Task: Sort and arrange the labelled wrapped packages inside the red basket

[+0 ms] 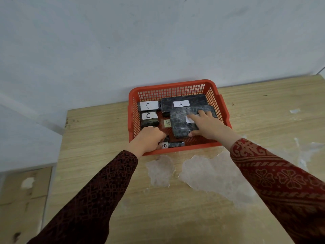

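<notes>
A red mesh basket (175, 85) sits on the wooden table against the wall. Inside it, two dark wrapped packages labelled C (149, 105) (149, 118) lie at the left, one behind the other. A large package labelled A (184, 103) lies at the back right. My right hand (205, 125) grips a second large wrapped package (181, 123), tilted over the A package, and covers most of its label. My left hand (149, 140) is curled at the basket's front left, on a small package labelled B (173, 144) standing along the front wall. A green note (167, 123) lies on the basket floor.
Torn clear plastic wrap (198, 170) lies on the table (98, 131) in front of the basket, with more scraps (306, 152) at the right. The table's left edge drops off to a lower grey surface (26, 141). The wall stands directly behind the basket.
</notes>
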{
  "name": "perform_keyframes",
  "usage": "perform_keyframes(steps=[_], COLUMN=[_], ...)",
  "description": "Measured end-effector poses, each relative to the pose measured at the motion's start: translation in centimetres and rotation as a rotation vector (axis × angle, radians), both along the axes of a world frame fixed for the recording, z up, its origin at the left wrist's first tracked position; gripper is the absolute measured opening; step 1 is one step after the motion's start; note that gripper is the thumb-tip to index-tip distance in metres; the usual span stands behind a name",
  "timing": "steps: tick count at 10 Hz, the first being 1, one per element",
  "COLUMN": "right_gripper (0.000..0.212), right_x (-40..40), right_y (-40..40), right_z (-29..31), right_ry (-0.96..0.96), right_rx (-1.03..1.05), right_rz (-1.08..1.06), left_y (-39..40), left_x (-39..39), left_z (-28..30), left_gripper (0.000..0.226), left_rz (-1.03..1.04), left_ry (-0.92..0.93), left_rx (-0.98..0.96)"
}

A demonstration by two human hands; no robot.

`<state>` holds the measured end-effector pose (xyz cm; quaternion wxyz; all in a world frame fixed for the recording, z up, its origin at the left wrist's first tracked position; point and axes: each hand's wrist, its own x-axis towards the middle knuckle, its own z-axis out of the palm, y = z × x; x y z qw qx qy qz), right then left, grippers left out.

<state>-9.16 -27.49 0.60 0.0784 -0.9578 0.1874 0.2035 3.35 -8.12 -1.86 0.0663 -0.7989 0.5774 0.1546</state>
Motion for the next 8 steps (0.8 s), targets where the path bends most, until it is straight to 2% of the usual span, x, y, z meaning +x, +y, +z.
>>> perform_keyframes(steps=[4,6,8], right_gripper=[0.08,0.072,0.068], right_x=[-1.2,-1.7,-0.4], right_y=[-2.1,-1.6,1.7], right_z=[-0.2,0.4,4.0], right_ry=[-0.031,-0.001,-0.092], right_rx=[-0.019,0.247,0.204], right_rz=[0.123,-0.099,-0.022], left_y=[0.5,1.7,2.9], left_x=[0.5,-0.3,-0.9], left_z=[-0.5,1.1,4.8], left_gripper=[0.028,0.017,0.024], left_rz=[0.239,0.37,0.411], left_ry=[0.208,0.264,0.13], left_rx=[-0.005,-0.188,-0.245])
